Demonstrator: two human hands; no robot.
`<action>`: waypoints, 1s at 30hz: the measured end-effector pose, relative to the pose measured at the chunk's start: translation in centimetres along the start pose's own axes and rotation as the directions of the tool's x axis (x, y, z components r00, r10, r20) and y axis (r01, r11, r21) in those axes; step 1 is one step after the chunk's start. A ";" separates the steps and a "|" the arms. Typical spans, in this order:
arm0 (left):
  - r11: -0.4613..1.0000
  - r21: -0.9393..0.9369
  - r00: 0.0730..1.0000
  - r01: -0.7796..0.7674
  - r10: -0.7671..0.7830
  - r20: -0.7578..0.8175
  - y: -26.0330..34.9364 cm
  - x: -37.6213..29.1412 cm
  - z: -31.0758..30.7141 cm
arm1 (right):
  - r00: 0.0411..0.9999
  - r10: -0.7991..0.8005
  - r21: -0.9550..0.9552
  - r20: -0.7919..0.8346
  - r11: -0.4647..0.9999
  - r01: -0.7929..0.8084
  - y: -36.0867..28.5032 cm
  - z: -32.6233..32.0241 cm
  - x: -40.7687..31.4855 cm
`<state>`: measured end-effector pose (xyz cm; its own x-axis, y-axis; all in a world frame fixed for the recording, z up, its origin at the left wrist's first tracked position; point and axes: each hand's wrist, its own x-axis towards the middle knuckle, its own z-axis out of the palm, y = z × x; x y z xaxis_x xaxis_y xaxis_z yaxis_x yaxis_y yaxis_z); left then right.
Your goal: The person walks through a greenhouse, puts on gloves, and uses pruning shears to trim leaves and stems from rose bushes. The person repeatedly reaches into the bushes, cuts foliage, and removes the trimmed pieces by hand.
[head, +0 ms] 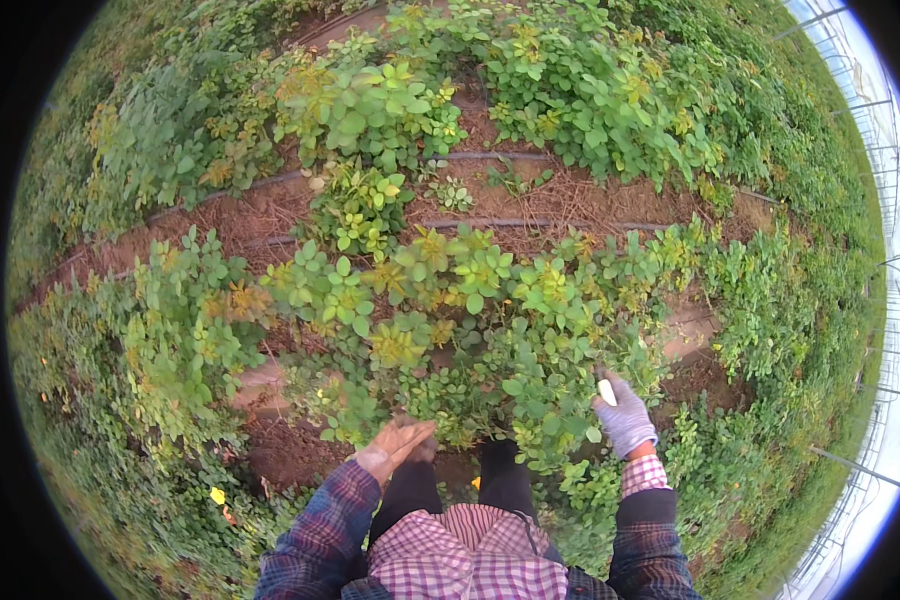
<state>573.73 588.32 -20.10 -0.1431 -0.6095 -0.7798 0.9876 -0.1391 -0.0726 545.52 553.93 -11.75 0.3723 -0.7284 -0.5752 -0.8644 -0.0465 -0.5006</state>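
Observation:
My right hand (624, 416), in a thin grey glove, is closed around the white handle (607, 392) of a small tool. The tool's working end is hard to make out against the leaves. My left hand (400, 448) is held low in front of my left leg, its fingers extended and slightly blurred; nothing shows in it. Leafy green shrubs (477, 279), which look like rose bushes, stand just beyond both hands, some with yellowish or reddish young leaves.
Dark hoses (487, 223) run across brown soil (570, 196) strewn with dry stems between the plant rows. A yellow flower (217, 495) shows at lower left. Dense foliage surrounds my legs. A frame with pale plastic sheeting (896, 247) curves along the right side.

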 end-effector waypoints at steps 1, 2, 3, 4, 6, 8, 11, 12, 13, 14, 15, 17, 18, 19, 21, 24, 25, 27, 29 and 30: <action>0.977 0.177 0.993 -0.116 0.107 0.055 -0.5 2.5 -0.9 | 0.999 0.008 -0.065 0.043 0.998 -0.005 1.0 0.5 0.0; 0.905 0.349 0.970 -0.244 0.223 0.099 -0.8 4.5 -2.1 | 0.995 0.008 -0.122 0.098 0.992 0.004 -0.8 1.7 -0.2; 0.792 0.493 0.932 -0.359 0.336 0.139 -1.1 6.4 -3.3 | 0.968 0.057 -0.234 0.245 0.972 0.002 -2.8 2.4 0.1; 0.803 0.448 0.917 -0.393 0.376 0.132 -0.7 8.5 0.0 | 0.928 0.151 -0.361 0.342 0.932 -0.019 -4.3 1.8 0.0; 0.836 0.274 0.878 -0.474 0.471 0.081 0.7 10.6 4.8 | 0.770 0.285 -0.451 0.571 0.892 0.004 -5.6 2.9 -0.3; 0.785 0.378 0.863 -0.490 0.499 0.083 1.4 13.5 9.2 | 0.766 0.140 -0.518 0.627 0.810 0.275 -0.7 5.4 -0.4; 0.634 0.625 0.854 -0.455 0.511 0.103 -0.4 17.2 12.6 | 0.699 0.100 -0.456 0.708 0.820 0.345 3.0 6.7 -1.5; 0.668 0.504 0.827 -0.547 0.524 0.202 -1.3 19.3 10.9 | 0.682 0.113 -0.432 0.723 0.844 0.319 3.3 6.4 -2.1; 0.601 0.589 0.802 -0.539 0.580 0.142 -3.8 21.2 13.4 | 0.681 0.110 -0.425 0.724 0.849 0.314 4.8 4.9 -2.3; 0.545 0.712 0.829 -0.443 0.551 0.095 -6.1 21.5 16.8 | 0.700 0.103 -0.410 0.707 0.866 0.287 6.4 3.5 -2.8; 0.473 0.816 0.851 -0.333 0.523 0.044 -8.2 21.2 20.3 | 0.718 0.093 -0.393 0.690 0.881 0.264 7.9 2.3 -3.3; 0.818 0.527 0.926 -0.232 0.351 -0.137 -12.3 22.7 20.2 | 0.676 0.162 -0.375 0.719 0.910 0.180 8.0 -0.4 -3.6; 0.552 0.794 0.900 -0.255 0.435 -0.013 -14.4 23.7 19.4 | 0.715 0.122 -0.355 0.689 0.916 0.186 10.0 -1.5 -3.3; 0.137 0.968 0.849 -0.208 0.517 0.109 -16.4 24.3 18.4 | 0.748 0.076 -0.332 0.659 0.922 0.199 12.4 -2.3 -3.3; 0.035 0.982 0.801 -0.186 0.584 0.131 -18.3 23.4 19.0 | 0.793 0.093 -0.370 0.602 0.913 0.174 13.4 -4.5 -3.0; 0.382 0.906 0.843 -0.183 0.535 -0.055 -17.2 22.8 18.0 | 0.892 -0.063 -0.246 0.447 0.950 0.190 17.1 -5.9 -2.8; 0.462 0.837 0.838 -0.294 0.545 -0.006 -16.9 22.7 17.4 | 0.911 -0.104 -0.178 0.400 0.966 0.188 17.5 -6.2 -2.6; 0.533 0.744 0.842 -0.404 0.535 0.074 -16.7 23.8 11.5 | 0.931 -0.187 -0.027 0.313 0.978 0.206 16.1 -6.5 -1.6; 0.537 0.786 0.877 -0.307 0.481 0.015 -16.7 23.9 11.2 | 0.932 -0.103 -0.036 0.347 0.992 0.123 13.6 -6.2 0.4; 0.434 0.868 0.880 -0.242 0.475 0.009 -17.1 24.8 11.1 | 0.933 -0.054 -0.051 0.356 0.996 0.077 12.6 -6.1 1.4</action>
<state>552.55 566.96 -31.27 0.3425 -0.6091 -0.7154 0.4073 -0.5899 0.6972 533.08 548.16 -14.88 0.5145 -0.4338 -0.7396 -0.8491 -0.1373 -0.5102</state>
